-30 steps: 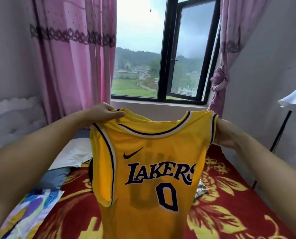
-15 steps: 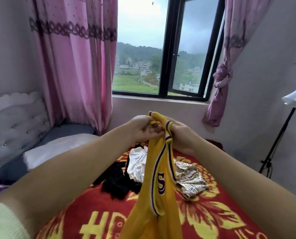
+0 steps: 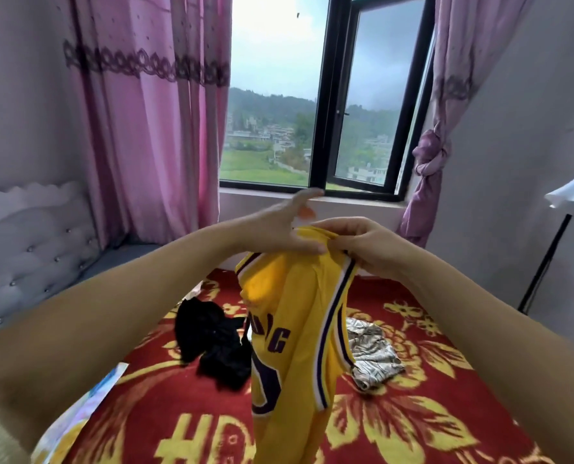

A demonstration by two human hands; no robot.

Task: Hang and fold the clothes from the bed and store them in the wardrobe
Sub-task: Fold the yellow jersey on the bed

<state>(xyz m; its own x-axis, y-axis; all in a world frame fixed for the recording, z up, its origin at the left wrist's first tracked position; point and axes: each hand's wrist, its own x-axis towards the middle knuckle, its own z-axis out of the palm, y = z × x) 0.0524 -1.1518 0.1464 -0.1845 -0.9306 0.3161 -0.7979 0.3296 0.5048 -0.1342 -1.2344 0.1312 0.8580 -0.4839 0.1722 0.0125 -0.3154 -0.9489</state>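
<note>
The jersey (image 3: 299,329) hides part of what may be white clothing behind it.

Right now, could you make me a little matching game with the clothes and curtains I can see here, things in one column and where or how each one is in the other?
Things:
1. yellow basketball jersey
2. black garment
3. patterned grey-and-white garment
4. right-side pink curtain

Places or states:
A. tied in a knot beside the window
B. crumpled on the red blanket, left of the jersey
C. held up in the air, pinched at the top by the right hand
D. lying on the red blanket, right of the jersey

Pairs: 1-C, 2-B, 3-D, 4-A
</note>
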